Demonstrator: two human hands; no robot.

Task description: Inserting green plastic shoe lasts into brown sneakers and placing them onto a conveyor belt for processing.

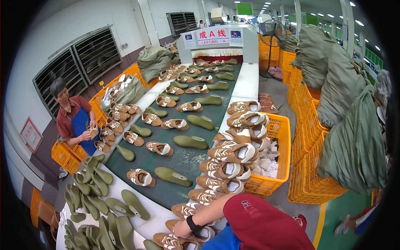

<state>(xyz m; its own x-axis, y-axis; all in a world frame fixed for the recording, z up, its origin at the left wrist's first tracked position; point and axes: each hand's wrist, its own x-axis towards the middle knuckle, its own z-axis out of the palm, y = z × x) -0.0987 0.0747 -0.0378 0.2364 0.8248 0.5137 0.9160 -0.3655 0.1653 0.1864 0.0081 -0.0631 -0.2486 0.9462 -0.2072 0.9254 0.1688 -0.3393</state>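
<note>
My right hand [182, 228], with a black band on the wrist and a red sleeve behind it, reaches down at the near end of a row of shoes. It touches a brown sneaker [173, 241] with cream laces; its fingertips are hidden among the shoes. More brown sneakers [229, 152] are stacked along the right ledge. On the left, olive shoe lasts [135, 204] lie heaped on the white tabletop [160, 221]. The green conveyor belt [154, 189] carries sneakers and lasts in rows. My left hand is out of view.
Across the belt a co-worker [77, 118] in a blue apron handles a shoe. A machine [216, 39] stands at the belt's far end. An orange crate [283, 146] with crumpled paper is beside the right ledge. Stacked crates [306, 175] and green sacks [346, 146] stand farther right.
</note>
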